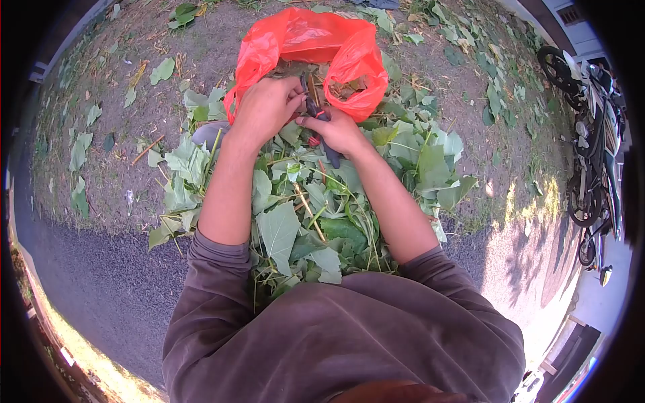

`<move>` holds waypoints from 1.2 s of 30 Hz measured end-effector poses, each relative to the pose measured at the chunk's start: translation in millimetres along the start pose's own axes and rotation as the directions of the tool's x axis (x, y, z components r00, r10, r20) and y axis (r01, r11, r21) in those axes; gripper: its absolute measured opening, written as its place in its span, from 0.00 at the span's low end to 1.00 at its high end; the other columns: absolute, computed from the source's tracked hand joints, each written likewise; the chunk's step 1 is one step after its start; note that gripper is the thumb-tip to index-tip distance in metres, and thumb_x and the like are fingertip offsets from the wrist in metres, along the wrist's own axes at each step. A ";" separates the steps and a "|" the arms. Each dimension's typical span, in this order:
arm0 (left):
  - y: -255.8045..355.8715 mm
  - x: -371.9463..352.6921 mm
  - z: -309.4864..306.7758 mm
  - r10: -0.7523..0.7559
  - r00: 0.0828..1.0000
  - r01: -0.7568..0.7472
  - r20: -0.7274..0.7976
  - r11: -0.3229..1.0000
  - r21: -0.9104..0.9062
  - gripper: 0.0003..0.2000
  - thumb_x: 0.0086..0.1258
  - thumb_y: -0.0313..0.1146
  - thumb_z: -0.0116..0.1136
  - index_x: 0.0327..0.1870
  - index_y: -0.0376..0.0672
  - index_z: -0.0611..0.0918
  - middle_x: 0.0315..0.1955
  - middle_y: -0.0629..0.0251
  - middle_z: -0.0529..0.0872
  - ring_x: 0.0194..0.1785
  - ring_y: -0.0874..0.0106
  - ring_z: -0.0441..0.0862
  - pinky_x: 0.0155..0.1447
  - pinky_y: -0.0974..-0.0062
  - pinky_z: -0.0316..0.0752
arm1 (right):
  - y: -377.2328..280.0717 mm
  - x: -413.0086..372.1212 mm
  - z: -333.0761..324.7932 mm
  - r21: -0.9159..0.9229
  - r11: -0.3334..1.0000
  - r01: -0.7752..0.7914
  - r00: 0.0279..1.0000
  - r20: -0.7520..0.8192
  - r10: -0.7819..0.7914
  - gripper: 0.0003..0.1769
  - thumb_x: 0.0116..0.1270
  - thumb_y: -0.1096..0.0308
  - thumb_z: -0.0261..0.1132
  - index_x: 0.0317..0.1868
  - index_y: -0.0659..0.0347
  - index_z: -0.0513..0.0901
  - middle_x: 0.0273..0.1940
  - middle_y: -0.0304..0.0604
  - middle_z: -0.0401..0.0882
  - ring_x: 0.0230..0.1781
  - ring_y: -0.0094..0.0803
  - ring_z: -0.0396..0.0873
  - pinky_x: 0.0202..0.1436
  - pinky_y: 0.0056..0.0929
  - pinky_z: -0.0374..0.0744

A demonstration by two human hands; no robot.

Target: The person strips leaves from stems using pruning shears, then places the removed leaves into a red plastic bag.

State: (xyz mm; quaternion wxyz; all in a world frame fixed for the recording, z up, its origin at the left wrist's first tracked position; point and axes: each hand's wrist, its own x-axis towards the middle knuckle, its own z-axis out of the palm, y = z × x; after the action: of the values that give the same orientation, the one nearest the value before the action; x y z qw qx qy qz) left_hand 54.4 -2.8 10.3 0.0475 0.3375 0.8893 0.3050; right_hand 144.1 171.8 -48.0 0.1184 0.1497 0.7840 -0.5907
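My right hand (339, 129) is closed around a pair of pruning shears (314, 109) with dark handles and red parts, their blades pointing away from me. Close beside the blades, my left hand (267, 107) has its fingers pinched together; what lies between them is too small to make out. Just beyond both hands an orange-red plastic bag (302, 41) stands with its mouth open toward me, some brownish plant bits inside. Under my forearms lies a heap of cut leafy stems (312, 225), with large green leaves and a few woody twigs.
Loose leaves (80, 151) are scattered over the bare soil (161, 114) on both sides. Dark asphalt (114, 289) borders the soil nearer me. Motorcycles (591, 141) stand along the right edge. A grey object (210, 132) lies left of my left wrist.
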 end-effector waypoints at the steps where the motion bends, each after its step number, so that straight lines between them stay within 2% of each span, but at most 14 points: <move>1: -0.2 -0.1 -0.4 0.000 1.000 0.000 0.000 1.000 0.000 0.10 0.72 0.34 0.71 0.46 0.38 0.89 0.38 0.55 0.94 0.41 0.57 0.93 0.48 0.59 0.84 | 3.7 3.9 1.3 0.023 0.999 -0.032 0.999 0.016 0.031 0.31 0.65 0.44 0.78 0.52 0.66 0.87 0.34 0.41 0.88 0.31 0.29 0.86 0.42 0.33 0.82; 6: -3.9 -0.1 -0.7 -0.027 0.999 0.028 0.021 0.998 -0.050 0.10 0.73 0.33 0.69 0.47 0.36 0.89 0.37 0.54 0.94 0.40 0.59 0.93 0.48 0.62 0.85 | 6.8 8.0 4.3 -0.043 0.995 -0.095 0.995 -0.008 0.094 0.28 0.66 0.46 0.77 0.50 0.65 0.88 0.35 0.42 0.89 0.31 0.27 0.87 0.41 0.31 0.82; 8: -4.1 -0.9 -2.4 -0.022 0.999 0.024 0.029 0.998 -0.063 0.10 0.74 0.33 0.68 0.47 0.36 0.89 0.37 0.53 0.94 0.40 0.59 0.93 0.47 0.62 0.85 | 12.1 11.8 5.3 -0.120 0.993 0.002 0.998 -0.064 -0.010 0.27 0.67 0.46 0.77 0.51 0.63 0.89 0.35 0.42 0.90 0.31 0.27 0.88 0.39 0.31 0.83; 13: 1.0 -2.1 -4.7 -0.022 1.000 0.023 0.019 0.999 -0.042 0.08 0.77 0.30 0.64 0.45 0.34 0.88 0.34 0.54 0.94 0.37 0.61 0.93 0.44 0.63 0.84 | 0.1 3.9 6.5 -0.036 0.994 -0.102 0.995 -0.009 0.102 0.23 0.69 0.50 0.76 0.50 0.63 0.88 0.32 0.42 0.89 0.28 0.30 0.88 0.38 0.33 0.84; 15: 11.8 1.3 -11.5 -0.168 0.981 0.180 0.096 0.975 -0.127 0.07 0.75 0.30 0.65 0.42 0.36 0.89 0.34 0.51 0.93 0.39 0.52 0.92 0.45 0.56 0.83 | 21.3 14.6 11.9 -0.139 0.990 0.031 0.991 -0.124 -0.048 0.27 0.65 0.46 0.76 0.54 0.58 0.87 0.35 0.45 0.91 0.34 0.39 0.91 0.46 0.40 0.86; 16: 2.9 0.3 -6.0 -0.095 0.995 0.097 0.026 0.990 -0.102 0.07 0.76 0.30 0.64 0.42 0.35 0.88 0.34 0.51 0.93 0.39 0.53 0.92 0.45 0.57 0.83 | 22.2 12.5 13.6 -0.177 0.981 0.073 0.979 -0.175 -0.105 0.29 0.63 0.43 0.76 0.55 0.56 0.87 0.35 0.44 0.91 0.36 0.41 0.91 0.49 0.41 0.85; 17: -1.1 -0.3 -2.9 -0.056 0.998 0.056 0.001 0.992 -0.114 0.06 0.77 0.27 0.62 0.43 0.33 0.87 0.32 0.52 0.93 0.35 0.58 0.92 0.42 0.61 0.83 | 6.3 5.0 7.8 -0.063 0.998 -0.012 0.996 -0.086 0.007 0.29 0.64 0.44 0.76 0.57 0.57 0.87 0.33 0.44 0.90 0.33 0.38 0.90 0.45 0.39 0.85; 19: -1.1 0.0 -3.9 -0.026 0.999 0.022 -0.033 0.994 -0.108 0.05 0.78 0.24 0.60 0.44 0.31 0.85 0.30 0.54 0.92 0.31 0.64 0.91 0.38 0.65 0.83 | 2.3 1.0 6.3 0.047 0.996 0.071 0.996 -0.061 -0.068 0.29 0.69 0.46 0.75 0.59 0.61 0.86 0.31 0.42 0.88 0.25 0.30 0.87 0.38 0.36 0.85; 21: -0.4 -1.5 -2.9 -0.018 0.994 0.004 -0.108 0.992 -0.127 0.05 0.78 0.23 0.59 0.45 0.30 0.85 0.30 0.54 0.92 0.31 0.62 0.91 0.39 0.64 0.83 | 1.4 -3.6 -0.5 0.087 0.996 0.007 1.000 0.012 -0.008 0.33 0.72 0.44 0.73 0.67 0.59 0.84 0.51 0.46 0.90 0.50 0.33 0.86 0.59 0.36 0.82; 28: 2.8 -3.5 -2.0 -0.041 0.999 0.039 -0.018 0.995 -0.093 0.05 0.78 0.24 0.58 0.46 0.33 0.86 0.30 0.55 0.91 0.31 0.63 0.92 0.40 0.64 0.83 | 32.1 16.1 6.8 0.151 0.973 0.177 0.982 0.040 -0.185 0.33 0.75 0.48 0.71 0.72 0.61 0.81 0.61 0.46 0.87 0.62 0.33 0.83 0.69 0.35 0.77; 30: 3.1 -3.1 -3.4 -0.048 0.999 0.047 -0.018 0.996 -0.074 0.05 0.78 0.24 0.59 0.46 0.34 0.86 0.29 0.56 0.91 0.31 0.63 0.92 0.39 0.64 0.83 | 34.5 17.4 9.8 0.150 0.934 0.323 0.946 -0.056 -0.318 0.32 0.72 0.45 0.73 0.66 0.61 0.84 0.49 0.44 0.90 0.44 0.30 0.87 0.52 0.35 0.83; 31: 3.1 -3.4 -3.5 -0.055 0.998 0.054 -0.012 0.997 -0.057 0.05 0.78 0.25 0.59 0.45 0.34 0.86 0.28 0.56 0.91 0.30 0.63 0.92 0.39 0.64 0.83 | 33.4 16.7 9.1 0.152 0.934 0.323 0.946 -0.057 -0.318 0.32 0.72 0.45 0.73 0.66 0.61 0.84 0.49 0.44 0.90 0.44 0.30 0.87 0.52 0.35 0.83; 34: 8.0 -5.0 -5.5 0.012 0.999 -0.014 -0.036 0.998 -0.069 0.05 0.77 0.26 0.60 0.44 0.35 0.86 0.25 0.58 0.90 0.30 0.64 0.92 0.39 0.64 0.82 | 28.5 12.4 3.1 0.129 0.967 0.219 0.975 -0.003 -0.221 0.32 0.72 0.45 0.73 0.66 0.60 0.84 0.51 0.44 0.90 0.47 0.31 0.87 0.55 0.35 0.82; 36: 15.0 -4.5 -10.5 -0.054 0.998 0.055 0.009 0.997 -0.054 0.06 0.77 0.29 0.62 0.45 0.38 0.87 0.29 0.54 0.91 0.35 0.56 0.91 0.44 0.57 0.82 | 25.3 11.0 0.7 0.165 0.973 0.162 0.980 0.092 -0.178 0.33 0.75 0.49 0.71 0.72 0.62 0.80 0.62 0.46 0.86 0.63 0.33 0.82 0.70 0.35 0.76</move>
State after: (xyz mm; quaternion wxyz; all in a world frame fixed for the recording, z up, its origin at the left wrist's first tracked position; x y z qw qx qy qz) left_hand 63.3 -2.2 26.9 0.0684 0.3128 0.8894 0.3261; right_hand 143.3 178.6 -74.7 0.0968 0.0591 0.7376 -0.6657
